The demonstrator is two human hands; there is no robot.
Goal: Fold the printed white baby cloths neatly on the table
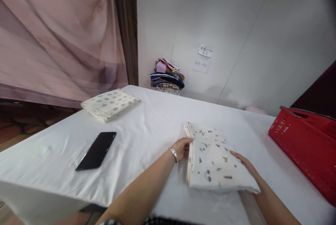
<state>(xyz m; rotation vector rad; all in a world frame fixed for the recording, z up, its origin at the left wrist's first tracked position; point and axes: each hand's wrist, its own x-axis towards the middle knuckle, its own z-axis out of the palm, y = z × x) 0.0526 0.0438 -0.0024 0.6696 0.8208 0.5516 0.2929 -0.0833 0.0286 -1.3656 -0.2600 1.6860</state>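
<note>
The left hand [182, 148] is gripping the left side of a folded printed cloth [214, 162], its thumb resting over the stacked layers and its fingers curling in against the folds. The right hand [247, 167] is holding the same cloth by its right side; the thumb is lying on top, while the other fingers are hiding underneath, so how far they are spreading I cannot tell. The cloth is sitting to the right of the middle of the white-draped tabletop [157, 123], nearer the near edge than the far one, and it is showing small grey, green and brown motifs on a pale ground. Whether its underside is resting fully on the tabletop I cannot tell. A silvery bracelet [173, 154] is circling the left wrist.

A second folded cloth [111, 104] (this one is carrying rows of greyish shapes) is lying by the far left corner, along the left edge. A black phone [97, 151] is lying between that cloth and the near edge, well apart from both hands. Toward the right edge, a red basket [307, 144] is standing with its perforated side facing the cloth.

Beyond the far edge, a stack of folded fabrics [168, 77] is rising against a pale wall [223, 14], where a paper sign [201, 64] is reading "45-50" just under a smaller note [205, 50]. Past the left edge, a pink curtain [60, 32] is hanging in loose folds.
</note>
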